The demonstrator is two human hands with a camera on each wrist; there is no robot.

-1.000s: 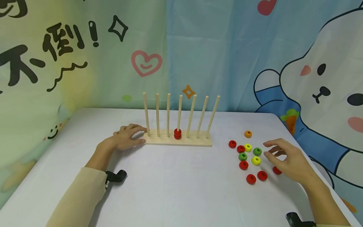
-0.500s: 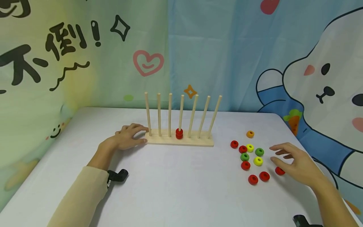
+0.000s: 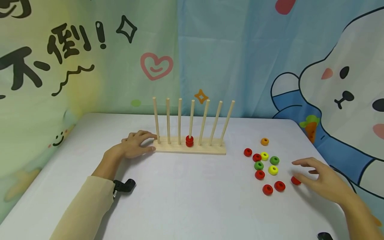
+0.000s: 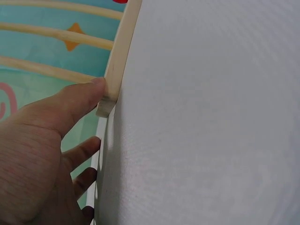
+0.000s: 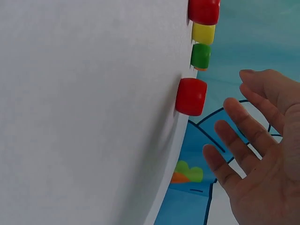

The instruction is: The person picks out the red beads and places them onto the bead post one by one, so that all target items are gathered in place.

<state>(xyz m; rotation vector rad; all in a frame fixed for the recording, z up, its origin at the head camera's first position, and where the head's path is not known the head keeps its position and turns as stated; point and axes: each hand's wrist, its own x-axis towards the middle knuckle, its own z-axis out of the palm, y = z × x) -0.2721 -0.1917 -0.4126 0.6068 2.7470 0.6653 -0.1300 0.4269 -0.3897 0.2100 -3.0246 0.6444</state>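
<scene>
A wooden peg stand (image 3: pixel 207 150) with several upright pegs stands toward the back of the white table. Two red beads (image 3: pixel 189 141) are stacked on its middle peg. My left hand (image 3: pixel 133 145) holds the stand's left end between thumb and forefinger; the left wrist view has the thumb (image 4: pixel 86 96) against the base corner (image 4: pixel 115 75). Loose fingers spread, my right hand (image 3: pixel 328 183) hovers over the table's right side with nothing in it. Closest to it is a red bead (image 3: pixel 295 181), partly covered by the thumb in the head view and apart from the fingers in the right wrist view.
Left of the right hand lie several loose beads: red (image 3: pixel 279 186), yellow (image 3: pixel 273 170), green (image 3: pixel 274 160) and one orange (image 3: pixel 264 141). A printed curtain (image 3: pixel 210 50) hangs behind the table. The table's right edge runs close by the right hand.
My right hand has moved right and a little nearer the front, away from the bead group, to over the rightmost red bead. The left hand stays on the stand.
</scene>
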